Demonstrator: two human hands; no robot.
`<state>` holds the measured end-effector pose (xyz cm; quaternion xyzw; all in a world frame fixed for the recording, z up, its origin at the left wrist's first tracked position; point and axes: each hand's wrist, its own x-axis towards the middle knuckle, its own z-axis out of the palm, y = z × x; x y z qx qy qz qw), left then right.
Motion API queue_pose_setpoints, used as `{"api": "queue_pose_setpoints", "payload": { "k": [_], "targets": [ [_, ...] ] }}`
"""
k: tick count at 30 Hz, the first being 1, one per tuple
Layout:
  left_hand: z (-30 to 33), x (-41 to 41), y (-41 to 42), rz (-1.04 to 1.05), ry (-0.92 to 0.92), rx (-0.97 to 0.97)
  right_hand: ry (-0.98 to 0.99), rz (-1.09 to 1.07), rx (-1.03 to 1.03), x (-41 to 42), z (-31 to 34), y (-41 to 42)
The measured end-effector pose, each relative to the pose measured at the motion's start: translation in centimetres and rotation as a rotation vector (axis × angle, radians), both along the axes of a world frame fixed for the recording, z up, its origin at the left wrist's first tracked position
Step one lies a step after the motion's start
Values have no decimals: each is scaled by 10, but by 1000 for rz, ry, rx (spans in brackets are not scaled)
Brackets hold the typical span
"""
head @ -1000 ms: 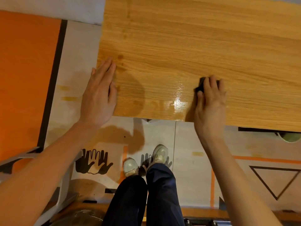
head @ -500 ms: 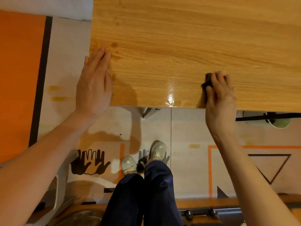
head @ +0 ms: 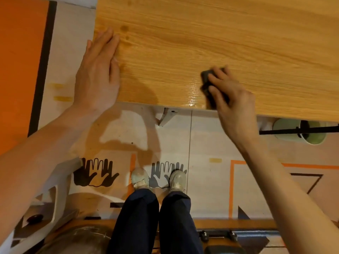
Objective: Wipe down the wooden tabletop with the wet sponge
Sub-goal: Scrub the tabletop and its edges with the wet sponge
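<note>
The wooden tabletop (head: 211, 39) fills the upper part of the head view. My right hand (head: 231, 99) grips a dark sponge (head: 206, 79) and presses it on the wood near the table's front edge; my fingers cover most of it. A wet, shiny streak (head: 192, 96) lies just left of the sponge. My left hand (head: 97, 74) rests flat with straight fingers at the tabletop's near left corner, partly over the edge.
Below the table edge is a pale floor with black handprint marks (head: 95, 173) and orange lines. A green cup-like container (head: 300, 134) and a black bar sit under the table at the right. My feet (head: 159, 178) stand close to the table.
My right hand has swept the sponge back to the left along the front edge, now blurred with motion. The view shifted slightly. My left hand stays flat at the corner.
</note>
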<state>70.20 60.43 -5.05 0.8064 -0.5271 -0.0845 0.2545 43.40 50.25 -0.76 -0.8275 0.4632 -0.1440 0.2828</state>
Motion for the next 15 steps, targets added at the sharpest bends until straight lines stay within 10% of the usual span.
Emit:
{"api": "queue_pose_setpoints", "payload": {
  "k": [4,11,15],
  "targets": [
    [1,-3,-1,0,-20,12,-22,-274,15,-2,0,17],
    [6,-7,2,15,-73,50,14,458,-29,58,-10,39],
    [8,-9,8,57,-1,15,81,413,-58,-26,-8,2]
  ]
}}
